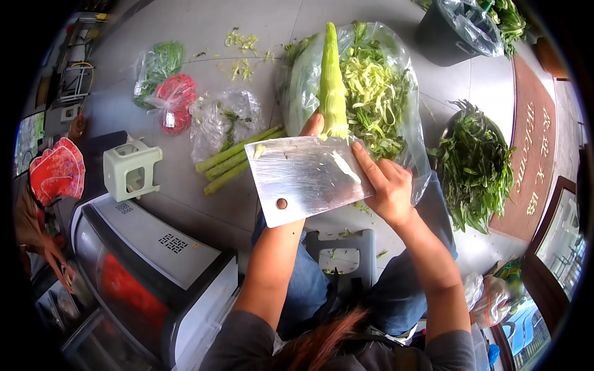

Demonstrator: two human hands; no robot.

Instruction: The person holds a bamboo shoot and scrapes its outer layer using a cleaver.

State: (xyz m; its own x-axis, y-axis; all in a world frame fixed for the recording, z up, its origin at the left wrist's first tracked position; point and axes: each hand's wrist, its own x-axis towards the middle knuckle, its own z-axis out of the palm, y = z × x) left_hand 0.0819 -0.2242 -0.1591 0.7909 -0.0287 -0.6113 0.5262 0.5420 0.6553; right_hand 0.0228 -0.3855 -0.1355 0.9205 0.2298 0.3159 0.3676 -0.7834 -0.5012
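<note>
My right hand [393, 185] is wrapped round the handle end of a wide cleaver [297, 179], with the index finger stretched along its blade. The blade lies across the base of a pale green celtuce stem [332, 80], which points away from me and looks peeled. My left hand [314, 123] grips the stem near its base; only the thumb area shows, the other fingers being behind the blade. A strip of peel [346, 168] sticks to the metal. Beyond the stem, a clear plastic bag [301, 99] holds a heap of peelings [374, 93].
Several long green stalks [232, 162] lie left of the cleaver beside a crumpled plastic bag [216, 123]. A leaf pile [475, 161] stands right, a dark bucket [440, 40] at back right. A pale stool [133, 170] and glass-fronted case [154, 247] are on the left.
</note>
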